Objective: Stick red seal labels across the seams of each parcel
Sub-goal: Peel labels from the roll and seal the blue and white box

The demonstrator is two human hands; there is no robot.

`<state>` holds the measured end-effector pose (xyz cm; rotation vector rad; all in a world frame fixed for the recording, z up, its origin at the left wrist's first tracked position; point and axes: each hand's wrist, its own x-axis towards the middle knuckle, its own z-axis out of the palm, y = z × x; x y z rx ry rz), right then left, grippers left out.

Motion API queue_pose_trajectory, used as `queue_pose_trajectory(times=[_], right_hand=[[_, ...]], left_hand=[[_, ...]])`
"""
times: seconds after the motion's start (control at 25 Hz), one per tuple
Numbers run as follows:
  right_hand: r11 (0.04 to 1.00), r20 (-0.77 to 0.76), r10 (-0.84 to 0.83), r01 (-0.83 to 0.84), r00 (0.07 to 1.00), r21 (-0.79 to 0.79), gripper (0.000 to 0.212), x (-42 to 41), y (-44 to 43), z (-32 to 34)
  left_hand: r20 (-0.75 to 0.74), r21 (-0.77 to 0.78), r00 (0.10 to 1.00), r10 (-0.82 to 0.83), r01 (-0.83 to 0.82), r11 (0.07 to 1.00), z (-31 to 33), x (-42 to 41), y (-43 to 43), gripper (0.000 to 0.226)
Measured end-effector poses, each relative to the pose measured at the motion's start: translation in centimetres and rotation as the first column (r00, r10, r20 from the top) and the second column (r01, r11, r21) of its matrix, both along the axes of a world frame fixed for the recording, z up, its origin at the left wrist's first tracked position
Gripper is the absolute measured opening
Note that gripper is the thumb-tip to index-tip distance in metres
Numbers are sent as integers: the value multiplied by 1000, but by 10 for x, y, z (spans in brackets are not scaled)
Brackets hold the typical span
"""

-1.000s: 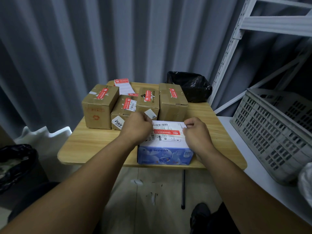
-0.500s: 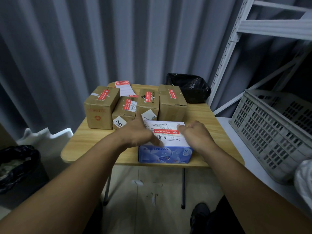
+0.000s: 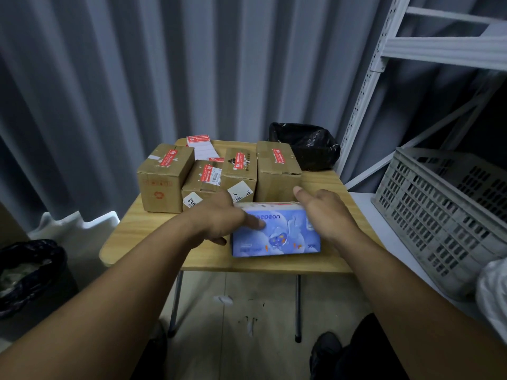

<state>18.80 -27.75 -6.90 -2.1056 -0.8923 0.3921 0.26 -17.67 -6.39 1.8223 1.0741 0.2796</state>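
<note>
Left hand [image 3: 216, 220]: fingers spread and fairly straight, laid over the left end of the blue printed carton [image 3: 277, 237], one finger [image 3: 258, 223] flat on its blue face; nothing pinched.
Right hand [image 3: 329, 215]: against the carton's right end, thumb out and pointing away; fingers hidden behind the hand, so grasping or merely resting cannot be told.
Blue printed carton: at the near edge of the light wooden bench [image 3: 153, 234], between both hands, blue face turned up; thin red strip [image 3: 274, 204] along its far top edge, too small to read.
Brown cardboard parcels: four in a row just behind the carton: left parcel [image 3: 162, 185], low second parcel [image 3: 200, 187], third parcel [image 3: 238, 176], right parcel [image 3: 277, 179].
Red seal labels: one across each parcel's top, [image 3: 168, 157], [image 3: 207, 171], [image 3: 239, 161], [image 3: 277, 156].
White label strip [image 3: 197, 144]: behind the parcels at the far edge, red labels on it.
Black plastic bag [image 3: 304, 145]: far right corner.
Grey slotted plastic crate [image 3: 439, 209]: right of the bench, on a white surface.
</note>
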Motion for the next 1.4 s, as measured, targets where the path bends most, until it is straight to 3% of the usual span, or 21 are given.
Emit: queue_pose_trajectory(times=[0.16, 0.28, 0.48, 0.68, 0.8, 0.96, 1.04, 1.24, 1.4], right_hand=[[1000, -31, 9, -8, 999, 21, 53, 6, 5, -2], [1000, -46, -27, 27, 999, -5, 69, 6, 9, -5], [999, -73, -23, 20, 997, -44, 72, 5, 11, -11], [999, -110, -14, 9, 994, -46, 67, -1, 9, -12], [999, -137, -12, 6, 990, -43, 76, -3, 8, -9], [1000, -134, -26, 26, 991, -2, 87, 4, 9, -3], [1000, -145, -20, 22, 989, 17, 82, 6, 8, -1], [998, -204, 55, -48, 977, 41, 40, 7, 5, -6], [996, -201, 92, -93, 975, 2, 42, 6, 10, -13]], left_hand=[[73, 10, 995, 73, -74, 997, -4, 2, 6, 52], [50, 30, 995, 92, -93, 995, -6, 5, 7, 58], [42, -12, 991, 126, -126, 992, -6, 4, 6, 72], [44, -51, 999, 19, -17, 999, 1, 0, 1, 37], [45, -27, 996, -80, 81, 996, 2, -3, -2, 32], [76, -32, 997, -11, 14, 999, 2, -6, 2, 20], [70, -56, 997, 14, -10, 998, 3, -6, 4, 23], [117, -81, 987, 110, -101, 992, -6, -3, 5, 38], [130, -74, 984, 125, -116, 990, -14, -1, 7, 38]])
